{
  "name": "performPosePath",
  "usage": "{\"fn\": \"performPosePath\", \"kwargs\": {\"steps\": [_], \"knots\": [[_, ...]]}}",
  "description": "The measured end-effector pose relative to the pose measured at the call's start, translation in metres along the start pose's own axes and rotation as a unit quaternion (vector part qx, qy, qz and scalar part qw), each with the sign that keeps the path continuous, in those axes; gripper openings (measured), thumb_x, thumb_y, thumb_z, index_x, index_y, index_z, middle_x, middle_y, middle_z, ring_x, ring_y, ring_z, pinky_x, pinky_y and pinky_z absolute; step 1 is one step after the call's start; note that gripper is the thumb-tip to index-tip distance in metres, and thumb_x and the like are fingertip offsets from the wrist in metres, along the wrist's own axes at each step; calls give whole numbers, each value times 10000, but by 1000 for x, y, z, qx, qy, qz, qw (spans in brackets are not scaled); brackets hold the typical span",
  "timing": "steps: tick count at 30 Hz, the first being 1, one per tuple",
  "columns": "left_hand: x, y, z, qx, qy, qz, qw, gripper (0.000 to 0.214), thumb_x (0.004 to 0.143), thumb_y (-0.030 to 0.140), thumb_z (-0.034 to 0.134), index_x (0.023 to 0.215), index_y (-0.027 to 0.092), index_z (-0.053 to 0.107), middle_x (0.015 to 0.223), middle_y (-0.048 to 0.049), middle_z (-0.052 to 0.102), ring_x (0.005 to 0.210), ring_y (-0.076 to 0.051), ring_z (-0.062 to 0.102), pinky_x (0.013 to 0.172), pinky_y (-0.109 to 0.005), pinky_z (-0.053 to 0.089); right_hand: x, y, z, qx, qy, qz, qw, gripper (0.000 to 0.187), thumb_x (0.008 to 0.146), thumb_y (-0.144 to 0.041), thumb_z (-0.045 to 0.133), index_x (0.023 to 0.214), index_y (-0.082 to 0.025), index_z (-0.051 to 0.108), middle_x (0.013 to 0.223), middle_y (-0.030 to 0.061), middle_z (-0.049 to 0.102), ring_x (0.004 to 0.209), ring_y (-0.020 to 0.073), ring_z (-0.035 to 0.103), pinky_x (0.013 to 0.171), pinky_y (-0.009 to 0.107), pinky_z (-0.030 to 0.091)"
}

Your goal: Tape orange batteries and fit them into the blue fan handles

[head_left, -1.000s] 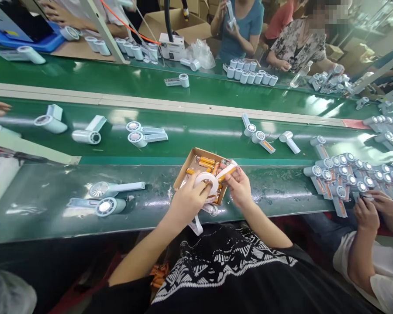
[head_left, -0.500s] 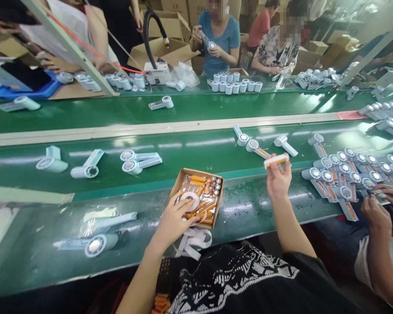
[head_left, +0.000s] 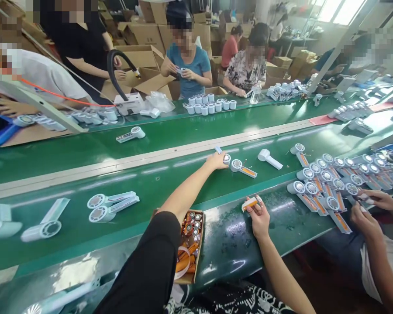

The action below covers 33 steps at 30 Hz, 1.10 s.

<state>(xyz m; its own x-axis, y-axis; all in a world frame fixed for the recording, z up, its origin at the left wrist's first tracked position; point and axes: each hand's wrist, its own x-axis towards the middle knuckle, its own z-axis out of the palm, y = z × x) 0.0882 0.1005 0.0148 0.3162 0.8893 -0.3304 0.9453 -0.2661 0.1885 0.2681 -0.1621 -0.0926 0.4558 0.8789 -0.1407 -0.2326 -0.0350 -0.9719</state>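
My left hand (head_left: pixel 217 161) is stretched far out over the green belt (head_left: pixel 170 183) and closes on a white handheld fan (head_left: pixel 223 156) lying there. My right hand (head_left: pixel 259 218) hovers over the near table edge, pinching an orange battery wrapped in white tape (head_left: pixel 249 203). A second fan with an orange battery in its handle (head_left: pixel 243 168) lies just right of my left hand. Under my left forearm sits a cardboard box (head_left: pixel 191 248) holding orange batteries and a roll of white tape.
Two more fans (head_left: pixel 109 206) and other fan shells (head_left: pixel 46 224) lie on the belt to the left. A dense group of fans (head_left: pixel 334 183) is at the right, where another person's hands (head_left: pixel 368 209) work. Several people stand behind the far belt among cardboard boxes.
My left hand left the tape roll in the box and reached out to the fan on the belt. My right hand drew the taped battery back toward me. The view tilted up.
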Motion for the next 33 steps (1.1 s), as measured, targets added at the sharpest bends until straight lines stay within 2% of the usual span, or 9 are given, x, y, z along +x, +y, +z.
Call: {"fn": "performPosePath", "kwargs": {"steps": [2,4,8,12,15,18,22,27,33], "knots": [[5,-10,5,8,-4,-2,1000,728,929,680,621,1506,255,494,1409,-168,639,1230,-347,692,949,-392,580,1,3,-1,12,-4,5,1000,797,686,-485,961,1344,-162,648,1196,176,816,1060,344,798,971,570,638],[-5,-29,9,19,-8,15,1000,604,966,578,596,1457,234,531,1360,-162,670,1208,-333,699,928,-377,582,2,5,-1,17,-12,9,1000,766,679,-470,970,1311,-166,661,1198,173,816,1075,349,795,966,564,644],[-58,-78,9,55,-30,115,991,551,891,189,641,1425,314,588,1394,-72,680,1209,-246,696,938,-295,560,1,6,0,16,-31,16,999,729,688,-465,967,1288,-181,667,1202,163,818,1084,349,796,950,546,654],[-104,-111,14,100,-45,166,980,584,842,58,620,1345,352,665,1442,-37,662,1142,-235,716,864,-294,570,2,3,3,10,-54,22,998,720,675,-460,963,1277,-195,670,1196,150,823,1056,326,803,931,514,664],[-112,-106,25,112,-28,161,980,551,895,174,675,1421,329,625,1564,-84,566,1173,-283,704,886,-349,587,2,1,4,-4,-59,13,998,684,672,-453,955,1243,-202,676,1195,143,825,1046,314,805,932,498,666],[-106,-86,37,112,0,136,984,447,972,332,677,1413,270,642,1494,-161,594,1199,-349,686,954,-445,584,2,-5,4,-19,-72,8,997,659,667,-439,953,1218,-208,675,1183,141,828,1060,323,804,940,507,668],[-99,-66,47,106,12,124,987,254,989,177,617,1193,213,763,1319,-187,686,1286,-375,618,1040,-505,541,8,-19,14,-41,-111,3,993,663,712,-430,933,1273,-229,642,1215,134,821,1113,328,797,985,527,658],[-84,-50,52,73,-10,71,995,224,948,163,686,1155,160,771,1248,-213,718,1301,-416,587,983,-548,570,51,-40,62,-63,-189,-41,979,613,729,-402,913,1244,-266,610,1220,108,820,1145,313,792,1031,522,640],[-62,-48,44,11,-41,30,999,309,1033,409,693,1234,174,710,1264,-100,713,1160,-256,689,1015,-483,588,127,-38,121,-187,-287,-110,933,509,737,-385,807,1197,-252,635,1150,82,834,1097,293,806,1038,495,641]]}}
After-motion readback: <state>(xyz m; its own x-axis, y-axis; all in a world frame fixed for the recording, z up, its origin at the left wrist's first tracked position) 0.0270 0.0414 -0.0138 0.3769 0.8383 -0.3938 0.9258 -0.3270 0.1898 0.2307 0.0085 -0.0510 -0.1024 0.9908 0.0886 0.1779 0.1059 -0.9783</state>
